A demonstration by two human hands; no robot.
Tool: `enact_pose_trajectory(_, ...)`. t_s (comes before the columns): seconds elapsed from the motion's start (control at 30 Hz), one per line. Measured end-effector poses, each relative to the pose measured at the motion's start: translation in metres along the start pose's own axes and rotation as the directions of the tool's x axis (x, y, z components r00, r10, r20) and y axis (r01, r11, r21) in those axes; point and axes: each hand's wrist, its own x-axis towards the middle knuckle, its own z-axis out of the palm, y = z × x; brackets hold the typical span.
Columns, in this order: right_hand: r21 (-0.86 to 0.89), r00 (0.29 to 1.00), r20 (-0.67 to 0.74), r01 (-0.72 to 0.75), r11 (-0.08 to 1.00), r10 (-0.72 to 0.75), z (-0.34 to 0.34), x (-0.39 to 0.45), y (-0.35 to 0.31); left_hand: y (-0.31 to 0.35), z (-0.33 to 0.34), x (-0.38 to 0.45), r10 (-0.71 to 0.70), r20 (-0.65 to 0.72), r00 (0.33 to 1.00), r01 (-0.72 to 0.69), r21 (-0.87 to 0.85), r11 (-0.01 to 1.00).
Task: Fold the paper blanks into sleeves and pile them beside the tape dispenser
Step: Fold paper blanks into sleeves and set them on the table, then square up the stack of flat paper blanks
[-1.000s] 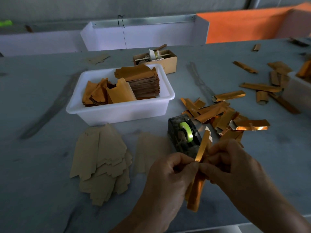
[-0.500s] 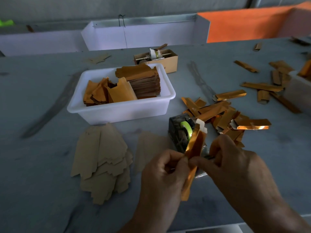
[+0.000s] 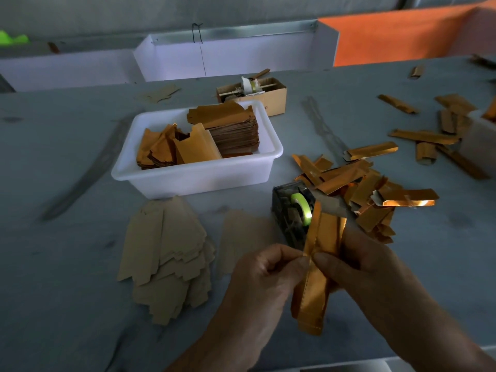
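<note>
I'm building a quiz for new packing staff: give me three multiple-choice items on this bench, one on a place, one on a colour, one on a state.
1. Where does the pile of folded sleeves lie?
A. right of the tape dispenser
B. inside the white tub
C. on the cardboard box

2. What colour is the tape roll in the dispenser?
A. red
B. light green
C. blue

3. How is the orange blank held?
A. lying flat on the table
B. in the left hand alone
C. pinched by both the left hand and the right hand

Answers:
1 A, the sleeves are heaped at the dispenser's right.
2 B, the roll shows light green.
3 C, fingers of both hands close on it above the table.
</note>
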Motion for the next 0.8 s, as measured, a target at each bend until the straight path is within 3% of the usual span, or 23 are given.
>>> enact_pose_trajectory(0.13,0.062,0.999,0.04,-0.006,0.998,0.003,-0.005,0.003,-0.002,0.003,-0.012,0.001,0.006,0.054,0.999,-0.006,0.007,1.0)
enact_pose_trajectory(0.3,0.039,0.982,-0.168,0.099,0.994,-0.091,-0.03,0.018,-0.005,0.007,-0.051,-0.007,0.053,-0.059,0.997,-0.046,0.123,0.991)
enact_pose_trajectory(0.4,0.041,0.961,-0.273,0.054,0.998,-0.041,-0.049,0.041,-0.003,0.007,-0.085,-0.021,0.054,-0.108,0.993,-0.038,0.149,0.988)
enact_pose_trajectory(0.5,-0.325,0.89,-0.455,-0.138,0.936,-0.027,-0.057,0.059,0.004,0.0,-0.109,-0.036,0.072,-0.208,0.976,-0.042,0.143,0.989)
enact_pose_trajectory(0.53,-0.388,0.855,-0.508,-0.122,0.914,-0.102,-0.052,0.057,0.004,-0.004,-0.116,-0.039,0.086,-0.237,0.968,-0.046,0.168,0.985)
enact_pose_trajectory(0.6,-0.478,0.777,-0.508,0.104,0.872,-0.371,-0.029,0.042,-0.003,-0.015,-0.127,-0.041,0.118,-0.309,0.944,-0.037,0.254,0.967)
enact_pose_trajectory(0.67,-0.512,0.723,-0.359,0.376,0.772,-0.59,0.01,0.021,-0.008,-0.025,-0.135,-0.041,0.179,-0.379,0.908,-0.02,0.388,0.921)
enact_pose_trajectory(0.73,-0.428,0.69,-0.149,0.601,0.675,-0.708,0.051,0.006,-0.004,-0.033,-0.137,-0.041,0.285,-0.441,0.851,0.012,0.558,0.83)
enact_pose_trajectory(0.8,-0.396,0.682,-0.016,0.667,0.631,-0.731,0.082,0.003,0.006,-0.041,-0.138,-0.039,0.457,-0.451,0.766,0.057,0.756,0.652)
